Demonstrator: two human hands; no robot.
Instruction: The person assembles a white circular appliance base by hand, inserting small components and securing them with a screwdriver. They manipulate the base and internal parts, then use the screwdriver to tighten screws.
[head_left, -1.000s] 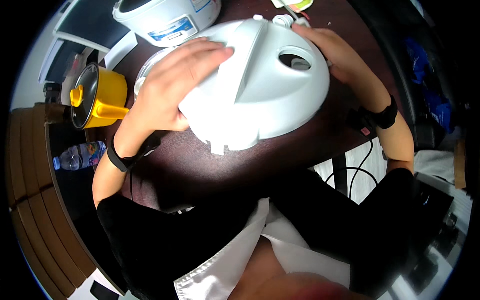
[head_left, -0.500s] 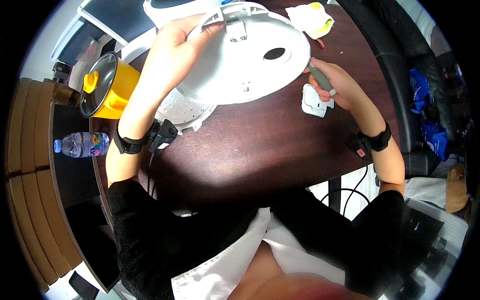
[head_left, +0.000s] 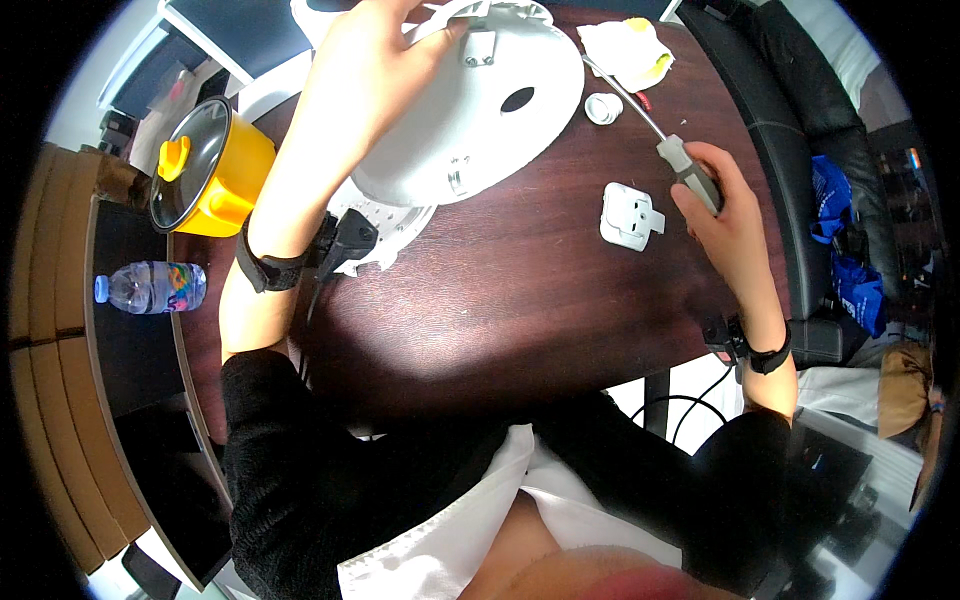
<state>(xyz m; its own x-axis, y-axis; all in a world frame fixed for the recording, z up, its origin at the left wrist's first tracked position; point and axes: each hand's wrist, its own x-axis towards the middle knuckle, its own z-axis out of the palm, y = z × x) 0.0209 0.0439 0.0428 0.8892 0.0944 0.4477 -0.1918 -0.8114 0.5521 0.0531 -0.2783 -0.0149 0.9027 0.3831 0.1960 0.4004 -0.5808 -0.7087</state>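
Observation:
My left hand (head_left: 375, 85) grips the far-left edge of a white oval plastic cover (head_left: 490, 135), its inner side towards me, with a hole and a small screwed-on bracket. Beneath it shows part of a white piece (head_left: 385, 228) dotted with small holes. In my right hand (head_left: 735, 225) is a screwdriver (head_left: 690, 172) with a grey handle; its shaft points up and left, the tip near the cover's right edge. A small white plastic part (head_left: 630, 217) lies left of that hand. A round white cap (head_left: 602, 108) sits beside the shaft.
A yellow pot (head_left: 247, 150) with a glass lid stands at the left, a water bottle (head_left: 155, 288) nearer to me. At the back right of the dark wooden table (head_left: 500, 290) lies a crumpled white and yellow wrapper (head_left: 625, 50). A black sofa (head_left: 785, 150) borders the right side.
My right hand has drawn the screwdriver right and towards me, away from the cover, and its shaft now shows. The cover has shifted slightly left and tilted, uncovering the round cap.

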